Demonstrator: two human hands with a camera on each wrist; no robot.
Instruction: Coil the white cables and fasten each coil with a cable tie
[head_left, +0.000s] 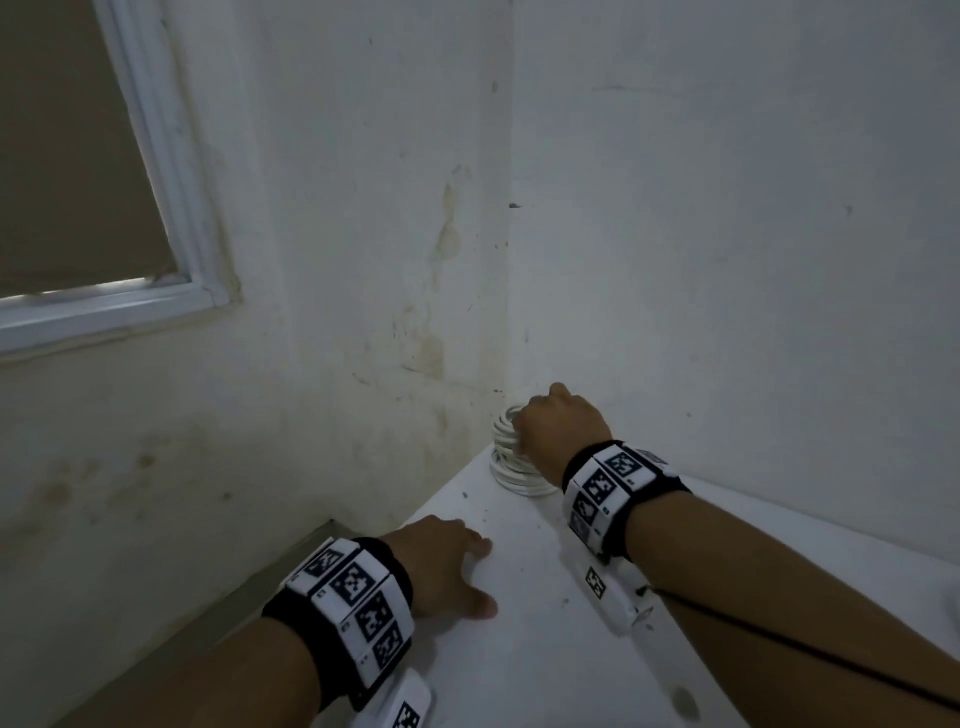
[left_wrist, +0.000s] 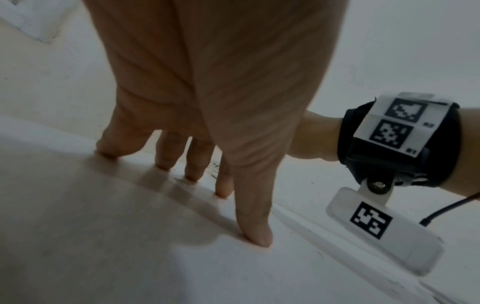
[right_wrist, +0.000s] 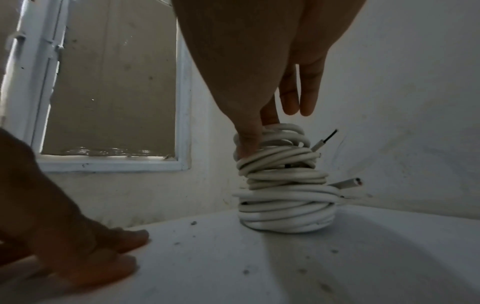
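Note:
A stack of coiled white cables (head_left: 511, 465) (right_wrist: 283, 185) stands in the far corner of the white table (head_left: 519, 597). My right hand (head_left: 561, 431) (right_wrist: 259, 127) is on top of the stack, thumb and a finger pinching the uppermost coil, the other fingers held straight off it. Two cut cable ends (right_wrist: 348, 182) stick out to the right. My left hand (head_left: 447, 566) (left_wrist: 194, 164) (right_wrist: 78, 236) rests nearer to me, well apart from the stack. Its straight fingertips press on the table top (left_wrist: 103, 246) and it holds nothing.
Stained white walls (head_left: 727, 260) meet right behind the coils. A window (head_left: 78, 182) (right_wrist: 111, 82) is in the left wall. The table's left edge (head_left: 363, 525) drops off beside my left hand. Small dark specks (right_wrist: 193, 222) dot the table.

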